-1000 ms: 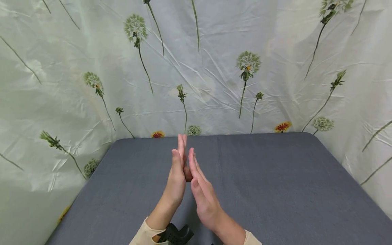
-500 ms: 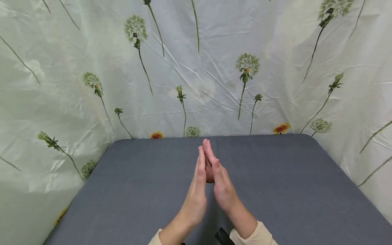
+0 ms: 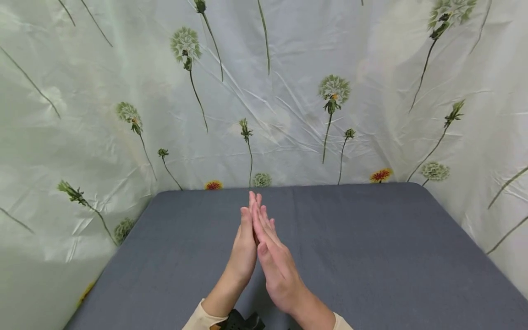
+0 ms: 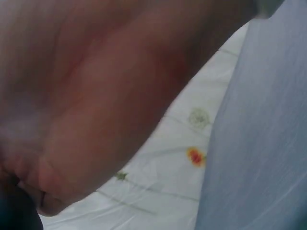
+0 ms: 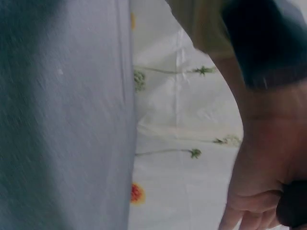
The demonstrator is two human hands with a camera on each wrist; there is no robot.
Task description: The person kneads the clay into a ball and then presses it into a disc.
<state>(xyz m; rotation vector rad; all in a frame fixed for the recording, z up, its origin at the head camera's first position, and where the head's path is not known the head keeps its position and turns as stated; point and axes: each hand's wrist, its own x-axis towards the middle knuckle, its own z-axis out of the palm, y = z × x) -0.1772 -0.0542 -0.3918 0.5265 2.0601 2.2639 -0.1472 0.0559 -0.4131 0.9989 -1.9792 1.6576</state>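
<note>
My left hand [image 3: 242, 254] and right hand [image 3: 280, 270] meet palm to palm over the table, fingers straight and pointing away. In the head view the palms hide nearly all of what lies between them. A dark rounded lump [image 5: 293, 203] shows against the left palm in the right wrist view; its material is not clear. The left wrist view is filled by a blurred hand [image 4: 110, 110], with a dark shape [image 4: 19, 208] at its lower left corner.
A dark grey cloth covers the table [image 3: 371, 252]. Behind and beside it hangs a pale curtain [image 3: 288, 101] printed with dandelions and flowers. A black wrist camera [image 3: 237, 321] sits at the left cuff.
My hands slide against each other, shifting right and then back left. The brown rounded lump visible between the palms earlier is now almost covered, and the palms are closer together.
</note>
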